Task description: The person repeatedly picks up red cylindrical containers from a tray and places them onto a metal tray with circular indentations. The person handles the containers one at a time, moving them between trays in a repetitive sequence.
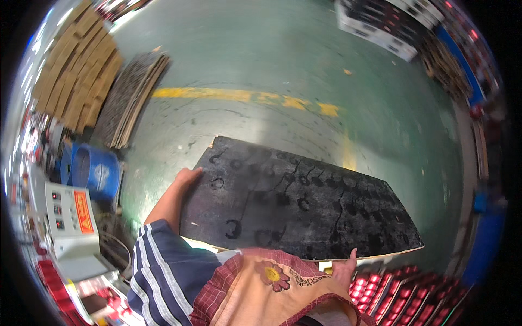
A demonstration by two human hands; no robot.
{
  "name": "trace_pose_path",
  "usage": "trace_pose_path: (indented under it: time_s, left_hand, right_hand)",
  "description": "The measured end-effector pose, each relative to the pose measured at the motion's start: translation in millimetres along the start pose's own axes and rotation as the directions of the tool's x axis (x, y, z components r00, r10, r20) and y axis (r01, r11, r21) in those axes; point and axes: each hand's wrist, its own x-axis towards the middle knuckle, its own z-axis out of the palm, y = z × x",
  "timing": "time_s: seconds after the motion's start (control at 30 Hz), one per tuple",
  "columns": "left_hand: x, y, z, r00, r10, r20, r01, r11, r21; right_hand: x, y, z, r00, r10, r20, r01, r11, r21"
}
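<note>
A large black board (293, 201) with scuffs and dark curved marks spans the space in front of my body, slightly tilted. Its near edge shows a pale wood-coloured core. My left hand (188, 176) is closed round the board's left edge, fingers mostly hidden beneath. At the near edge, right of my apron (277, 271), my right hand (344, 266) grips the board with the thumb raised over its rim; the other fingers are out of sight underneath.
Cardboard stacks (79, 68) and leaning brown sheets (130, 98) stand at the far left, beside a blue drum (98, 173). A control box (70, 212) is nearer. Rows of shiny red items (408, 293) lie at the near right; white boxes (375, 30) sit far right.
</note>
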Motion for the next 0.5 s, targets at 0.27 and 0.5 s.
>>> trace_pose_path:
  time_s: [0.27, 0.5]
  left_hand:
    - [-106.2, -150.2, 49.5, 0.882, -0.470, 0.010, 0.413, 0.764, -0.497]
    - [-214.9, -212.6, 110.5, 0.646, -0.761, -0.058, 0.447, 0.438, -0.780]
  right_hand:
    - [76.0, 0.9, 185.9, 0.945, 0.237, 0.226, -0.125, 0.899, -0.419]
    - [117.1, 101.8, 332.7, 0.812, 0.508, 0.287, -0.142, 0.649, -0.747]
